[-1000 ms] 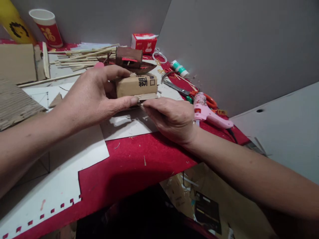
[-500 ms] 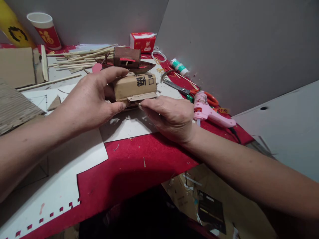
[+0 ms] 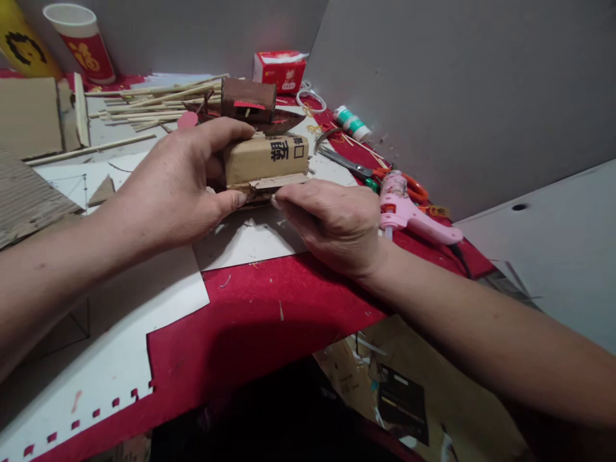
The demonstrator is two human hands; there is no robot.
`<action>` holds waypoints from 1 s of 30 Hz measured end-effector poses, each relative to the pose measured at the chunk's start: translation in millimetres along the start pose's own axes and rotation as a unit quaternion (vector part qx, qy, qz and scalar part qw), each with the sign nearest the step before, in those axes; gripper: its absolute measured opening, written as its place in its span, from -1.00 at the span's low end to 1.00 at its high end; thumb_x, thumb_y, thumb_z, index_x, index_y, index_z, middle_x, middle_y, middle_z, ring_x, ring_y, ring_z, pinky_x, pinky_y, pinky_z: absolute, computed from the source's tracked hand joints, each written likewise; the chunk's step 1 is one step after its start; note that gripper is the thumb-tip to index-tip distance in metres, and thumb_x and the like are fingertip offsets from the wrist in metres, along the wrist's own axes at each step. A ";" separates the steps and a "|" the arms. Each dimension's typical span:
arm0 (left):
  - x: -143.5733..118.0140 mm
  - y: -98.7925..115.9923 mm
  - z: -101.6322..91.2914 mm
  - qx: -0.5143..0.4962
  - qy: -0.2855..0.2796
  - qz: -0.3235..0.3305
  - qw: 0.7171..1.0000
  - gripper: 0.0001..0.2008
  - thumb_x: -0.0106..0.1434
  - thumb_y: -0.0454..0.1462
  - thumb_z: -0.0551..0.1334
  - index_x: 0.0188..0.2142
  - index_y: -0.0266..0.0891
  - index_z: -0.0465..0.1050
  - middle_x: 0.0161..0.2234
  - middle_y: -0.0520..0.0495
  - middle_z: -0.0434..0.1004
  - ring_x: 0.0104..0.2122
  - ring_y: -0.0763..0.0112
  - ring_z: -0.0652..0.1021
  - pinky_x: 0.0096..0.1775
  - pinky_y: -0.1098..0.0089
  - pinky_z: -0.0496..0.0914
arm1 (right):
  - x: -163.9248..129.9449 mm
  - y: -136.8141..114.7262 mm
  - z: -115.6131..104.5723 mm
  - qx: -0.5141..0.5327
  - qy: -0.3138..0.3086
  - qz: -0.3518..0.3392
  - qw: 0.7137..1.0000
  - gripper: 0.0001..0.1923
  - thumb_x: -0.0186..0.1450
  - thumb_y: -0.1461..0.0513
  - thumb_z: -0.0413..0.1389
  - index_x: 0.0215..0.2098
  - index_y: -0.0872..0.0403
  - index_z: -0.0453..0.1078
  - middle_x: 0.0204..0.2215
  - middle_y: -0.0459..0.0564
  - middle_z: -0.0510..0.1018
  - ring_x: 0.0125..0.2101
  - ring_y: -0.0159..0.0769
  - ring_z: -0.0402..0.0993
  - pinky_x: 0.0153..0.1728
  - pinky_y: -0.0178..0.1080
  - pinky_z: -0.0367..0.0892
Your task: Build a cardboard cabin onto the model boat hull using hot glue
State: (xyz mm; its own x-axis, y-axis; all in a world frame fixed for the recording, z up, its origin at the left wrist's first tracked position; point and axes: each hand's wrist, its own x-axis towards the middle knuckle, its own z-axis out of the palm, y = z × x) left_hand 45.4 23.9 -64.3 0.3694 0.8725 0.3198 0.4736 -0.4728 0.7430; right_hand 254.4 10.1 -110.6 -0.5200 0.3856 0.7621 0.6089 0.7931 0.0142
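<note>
Two hands are closed on one small cardboard block [image 3: 265, 160], which is held just above the white sheet [image 3: 250, 240] on the red-covered desk [image 3: 269, 308]. The left hand [image 3: 168, 186] is wrapped round the block's left end, forefinger on top and thumb below, while the fingers [image 3: 293, 196] of the right hand [image 3: 337, 221] are pinched on a thin cardboard strip [image 3: 279, 182] along its lower front edge. The step in hand is judged to be the pressing of that strip against the block; steady pressure and an even line along the edge seem called for next. The block is brown, printed with black characters, and slightly rounded on top. A pink glue gun [image 3: 409, 212] lies just beside the right hand.
</note>
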 end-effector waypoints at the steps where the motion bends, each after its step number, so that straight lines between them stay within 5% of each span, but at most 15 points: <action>1: 0.1 0.0 -0.1 0.001 -0.002 -0.002 1.000 -0.46 0.01 -0.38 0.43 0.00 -0.10 0.44 -0.13 0.04 0.57 -0.08 0.05 0.60 -0.02 0.02 0.51 | -0.2 -0.1 0.1 0.001 -0.001 0.000 1.000 -0.84 0.37 0.34 0.06 -0.27 0.19 0.50 -0.44 -0.04 0.59 -0.44 -0.37 0.54 -0.45 -0.33 0.42; 8: -0.2 -2.3 -1.7 0.021 -0.007 0.009 1.000 -0.41 -0.04 -0.36 0.45 0.01 -0.03 0.43 -0.18 0.08 0.58 -0.09 0.05 0.61 0.01 0.00 0.49 | -2.8 -0.2 3.1 -0.027 0.003 0.003 1.000 -0.83 0.39 0.32 0.05 -0.25 0.15 0.49 -0.46 -0.10 0.58 -0.46 -0.41 0.52 -0.45 -0.36 0.40; 13: -2.8 -2.0 1.1 0.040 0.017 0.026 0.999 -0.29 -0.10 -0.32 0.48 0.07 0.09 0.39 -0.04 0.13 0.54 -0.07 0.07 0.59 0.08 0.02 0.45 | -2.4 0.7 5.3 -0.039 0.019 -0.014 0.999 -0.85 0.38 0.32 0.06 -0.25 0.18 0.48 -0.46 -0.07 0.59 -0.46 -0.40 0.53 -0.45 -0.36 0.38; 20: -7.5 4.0 7.2 0.162 0.059 0.025 0.985 -0.41 0.03 -0.23 0.42 0.08 0.01 0.37 -0.05 0.07 0.55 -0.06 0.03 0.56 0.09 0.01 0.44 | 0.4 -1.5 3.9 -0.072 -0.012 0.009 0.997 -0.77 0.42 0.29 -0.02 -0.26 0.15 0.48 -0.40 -0.04 0.61 -0.40 -0.39 0.54 -0.43 -0.35 0.35; 30: -12.1 15.9 24.3 0.127 0.102 -0.029 0.986 -0.28 0.01 -0.27 0.43 0.15 0.01 0.23 0.12 0.06 0.44 0.09 -0.03 0.48 0.15 -0.02 0.38 | 1.0 0.5 2.5 -0.043 -0.060 0.065 0.995 -0.67 0.45 0.20 -0.11 -0.25 0.13 0.47 -0.38 -0.04 0.59 -0.37 -0.38 0.50 -0.40 -0.34 0.28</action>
State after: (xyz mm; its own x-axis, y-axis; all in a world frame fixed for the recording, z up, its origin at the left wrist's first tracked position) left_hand 67.9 2.9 -70.6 0.1798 0.8937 0.4110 0.6840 -0.4139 0.6007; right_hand 252.7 12.0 -111.5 -0.4990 0.5398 0.6780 0.7219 0.6918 -0.0195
